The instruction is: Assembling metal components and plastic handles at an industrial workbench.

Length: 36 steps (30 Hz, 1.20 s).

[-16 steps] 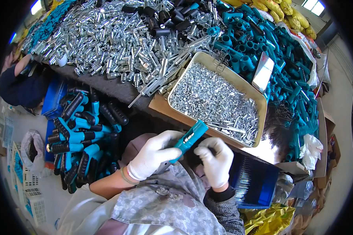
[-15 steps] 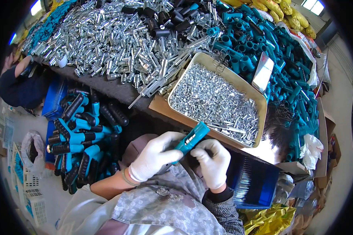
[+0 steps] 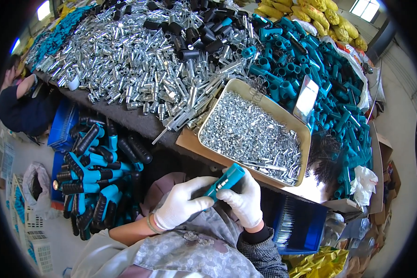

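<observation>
L hand [image 3: 181, 206] w/ teal tube [image 3: 230, 178] | R hand [image 3: 245, 199] on it

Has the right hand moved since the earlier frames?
Yes. Judged against the tray of small metal parts, the right hand has moved leftward, onto the teal tube.

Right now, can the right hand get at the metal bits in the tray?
Probably yes: the tray is open-topped, just beyond the right hand, though that hand is on the teal tube and must leave it first.
</observation>
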### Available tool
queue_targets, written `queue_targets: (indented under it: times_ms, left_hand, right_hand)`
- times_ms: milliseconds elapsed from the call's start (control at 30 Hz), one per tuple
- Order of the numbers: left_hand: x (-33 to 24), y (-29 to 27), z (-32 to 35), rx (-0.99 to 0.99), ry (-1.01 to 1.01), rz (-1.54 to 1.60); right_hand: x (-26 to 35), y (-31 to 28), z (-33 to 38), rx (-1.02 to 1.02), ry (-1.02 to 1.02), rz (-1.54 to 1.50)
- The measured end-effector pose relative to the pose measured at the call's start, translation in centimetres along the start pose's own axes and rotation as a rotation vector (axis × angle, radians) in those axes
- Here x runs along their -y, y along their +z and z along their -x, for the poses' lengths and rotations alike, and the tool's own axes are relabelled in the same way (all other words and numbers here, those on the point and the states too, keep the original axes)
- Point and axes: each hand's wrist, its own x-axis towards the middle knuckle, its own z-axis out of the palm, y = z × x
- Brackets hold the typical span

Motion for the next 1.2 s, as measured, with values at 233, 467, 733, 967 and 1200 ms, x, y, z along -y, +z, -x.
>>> queue_targets:
  times_ms: [233,467,733,967,1200]
  left_hand:
    - [-0.4,-1.5,0.9,0.038,0.043,0.498]
    - [-1.6,-4.9,2.7,-0.160,0.104,0.668]
    - [-2.4,-5.4,4.2,-0.233,0.043,0.640]
    - [-1.9,-7.2,5.1,-0.201,0.116,0.651]
    - [-1.4,-6.5,3.4,-0.124,0.065,0.562]
  right_hand:
    - [5.1,0.7,-5.0,0.404,-0.145,0.533]
    - [9.0,4.8,-26.4,0.199,-0.875,1.199]
    - [6.4,16.8,-38.6,-0.056,-0.922,1.434]
    - [5.9,14.3,-36.7,0.168,-0.768,1.511]
    - [8.5,3.2,-34.0,0.066,-0.880,1.454]
